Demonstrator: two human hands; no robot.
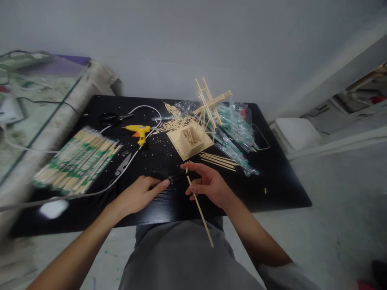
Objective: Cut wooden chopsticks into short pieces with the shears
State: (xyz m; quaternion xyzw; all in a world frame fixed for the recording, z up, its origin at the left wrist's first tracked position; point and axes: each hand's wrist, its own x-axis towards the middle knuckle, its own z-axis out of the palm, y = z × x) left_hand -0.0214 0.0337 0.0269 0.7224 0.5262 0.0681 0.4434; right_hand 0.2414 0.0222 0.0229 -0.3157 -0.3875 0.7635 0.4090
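My right hand (208, 183) pinches a thin wooden chopstick (199, 209), which slants down toward my lap. Its upper end meets a small dark tool (175, 178) that looks like cutters. My left hand (142, 194) is closed around this tool, and its handles are mostly hidden under the fingers. Just beyond the hands stands a wooden model (193, 155) on a square base, with a round, open-topped body full of stick pieces. A frame of crossed sticks (208, 102) rises behind it. Several loose chopsticks (219, 161) lie to the right of the base.
A yellow glue gun (139, 132) with a white cord lies left of the model. Wrapped chopsticks (78, 161) cover the table's left side. Black scissors (111, 117) and a grey blade (123, 164) lie nearby. Cut stick pieces (177, 121) and plastic wrappers (236, 125) are piled behind.
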